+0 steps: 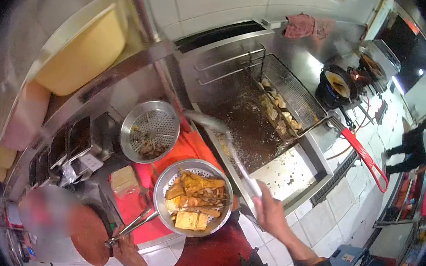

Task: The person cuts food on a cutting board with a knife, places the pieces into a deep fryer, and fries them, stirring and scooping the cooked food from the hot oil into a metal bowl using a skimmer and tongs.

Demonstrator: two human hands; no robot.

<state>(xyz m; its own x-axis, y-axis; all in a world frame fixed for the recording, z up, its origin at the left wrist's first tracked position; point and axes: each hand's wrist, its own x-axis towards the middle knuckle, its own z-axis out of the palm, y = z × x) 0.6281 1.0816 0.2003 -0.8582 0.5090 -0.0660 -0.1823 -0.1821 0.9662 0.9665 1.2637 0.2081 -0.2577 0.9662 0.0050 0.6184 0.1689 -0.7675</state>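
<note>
My left hand [129, 254] is closed around the metal handle of a perforated strainer [220, 225] at the lower middle. Fried pieces [194, 190] lie in this strainer, brown slices with yellow blocks [191, 220] below them. My right hand [271, 214] grips the pale handle of a long metal utensil [242, 172]. Its blurred head [206, 121] is over the left edge of the fryer [245, 120], so I cannot tell whether it is a ladle or a skimmer. In the dark, bubbling oil, a wire basket [299, 92] holds several pale pieces [279, 108].
Another perforated strainer [151, 127] with dark bits sits left of the fryer. The basket's red handle [364, 155] juts right over the floor. Woks [336, 86] stand on burners beyond. A yellow tub [85, 51] rests on the left shelf. A person [415, 137] stands far right.
</note>
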